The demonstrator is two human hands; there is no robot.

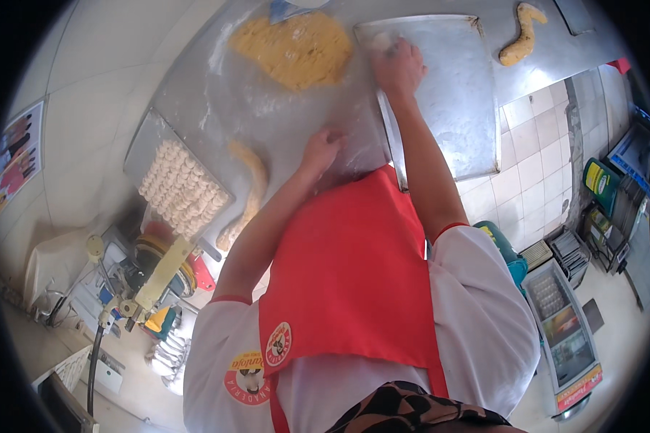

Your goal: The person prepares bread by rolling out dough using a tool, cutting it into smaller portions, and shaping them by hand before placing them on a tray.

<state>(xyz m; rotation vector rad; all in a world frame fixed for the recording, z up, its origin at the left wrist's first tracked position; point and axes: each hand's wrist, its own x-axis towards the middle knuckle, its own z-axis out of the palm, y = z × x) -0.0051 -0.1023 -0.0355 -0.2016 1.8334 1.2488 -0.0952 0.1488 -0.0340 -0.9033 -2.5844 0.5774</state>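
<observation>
The right hand (399, 71) is over the far left part of a bare metal tray (458, 108), its fingers bent beside a small pale item (383, 41); whether they grip it or only press it cannot be told. The left hand (323, 150) hovers over or rests on the floury surface (354, 119) left of the tray, fingers loosely curled; nothing shows in them, though a small thing could be hidden. The tray's near end seems to jut past the surface's edge, so a hard push there could tip or slide it. A backward sweep of the left forearm might squash the dough roll (255, 177) at near left, while a far-left slip could smear the flattened yellow dough (292, 54).
</observation>
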